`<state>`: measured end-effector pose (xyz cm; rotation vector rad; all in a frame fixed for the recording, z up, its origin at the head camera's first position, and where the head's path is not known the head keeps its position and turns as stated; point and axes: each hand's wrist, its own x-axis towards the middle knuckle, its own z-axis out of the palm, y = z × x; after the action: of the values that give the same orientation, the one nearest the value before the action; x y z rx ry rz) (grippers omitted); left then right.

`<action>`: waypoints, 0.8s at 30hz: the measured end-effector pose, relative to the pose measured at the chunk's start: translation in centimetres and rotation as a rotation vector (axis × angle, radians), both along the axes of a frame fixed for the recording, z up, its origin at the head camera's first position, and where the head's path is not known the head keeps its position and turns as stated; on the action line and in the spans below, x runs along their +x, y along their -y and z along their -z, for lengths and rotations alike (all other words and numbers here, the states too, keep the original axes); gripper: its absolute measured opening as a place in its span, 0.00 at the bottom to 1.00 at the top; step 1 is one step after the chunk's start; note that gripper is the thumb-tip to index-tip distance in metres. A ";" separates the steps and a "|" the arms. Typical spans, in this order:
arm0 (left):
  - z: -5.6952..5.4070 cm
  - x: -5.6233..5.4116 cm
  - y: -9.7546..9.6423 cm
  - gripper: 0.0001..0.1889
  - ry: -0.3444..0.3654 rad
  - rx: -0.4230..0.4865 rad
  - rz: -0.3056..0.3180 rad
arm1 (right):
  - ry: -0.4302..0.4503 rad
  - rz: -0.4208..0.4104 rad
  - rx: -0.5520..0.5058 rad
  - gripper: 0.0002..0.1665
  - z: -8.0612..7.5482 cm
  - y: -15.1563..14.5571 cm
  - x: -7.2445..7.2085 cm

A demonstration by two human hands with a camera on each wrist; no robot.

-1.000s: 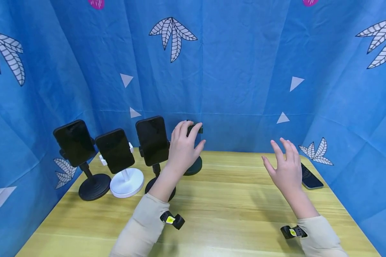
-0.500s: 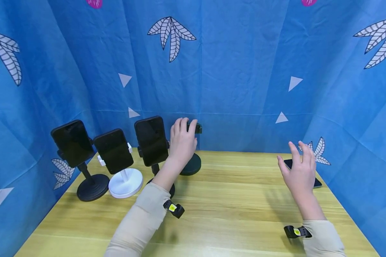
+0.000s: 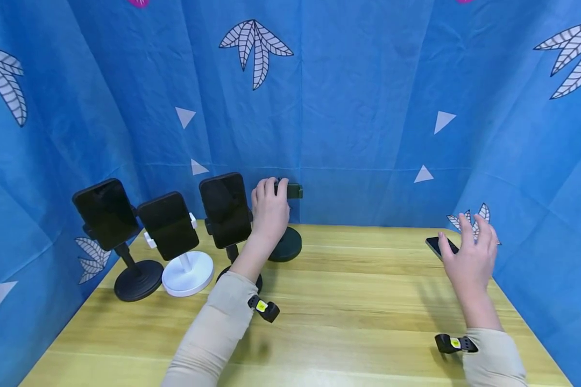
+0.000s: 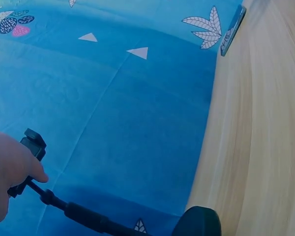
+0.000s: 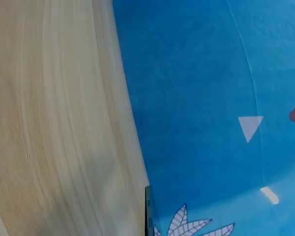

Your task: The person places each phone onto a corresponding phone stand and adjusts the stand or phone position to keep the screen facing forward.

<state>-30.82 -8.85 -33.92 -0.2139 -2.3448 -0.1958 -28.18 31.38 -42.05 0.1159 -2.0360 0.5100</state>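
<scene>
A dark green phone stand [image 3: 287, 245] stands toward the back of the table, behind and left of centre. My left hand [image 3: 271, 212] grips its top clamp [image 3: 295, 191], fingers curled over it from above. In the left wrist view the thumb of that hand [image 4: 10, 169] lies against the clamp, and the stand's pole [image 4: 88, 217] runs down to the round base. My right hand [image 3: 472, 260] hovers at the right, fingers spread, holding nothing. Partly hidden behind it, a dark phone [image 3: 434, 245] lies flat; the right wrist view catches only its edge [image 5: 148, 211].
Left of the green stand are three phone stands, each bearing a phone: a black one [image 3: 138, 280], a white one [image 3: 188, 275] and another black one [image 3: 232, 251], partly behind my left forearm. Blue curtain [image 3: 358, 107] walls the wooden table [image 3: 348, 301] at back and sides.
My left hand has moved slightly left and closed over the green stand's clamp. The right hand has moved right, toward and partly over the flat phone.
</scene>
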 end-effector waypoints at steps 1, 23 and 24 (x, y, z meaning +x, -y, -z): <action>0.1 0.0 0.0 0.27 -0.006 0.001 0.001 | 0.000 0.003 -0.005 0.36 0.0 -0.1 0.0; 0.9 -0.2 0.0 0.21 -0.124 0.004 0.042 | 0.109 0.038 -0.072 0.33 1.5 -2.1 -0.5; 0.9 -0.1 0.0 0.21 -0.129 -0.001 0.042 | 0.117 0.041 -0.071 0.33 1.6 -2.2 -0.6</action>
<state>-30.95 -8.86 -34.85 -0.2685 -2.2134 -0.1958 -28.74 33.56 -43.64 0.0011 -2.1271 0.5735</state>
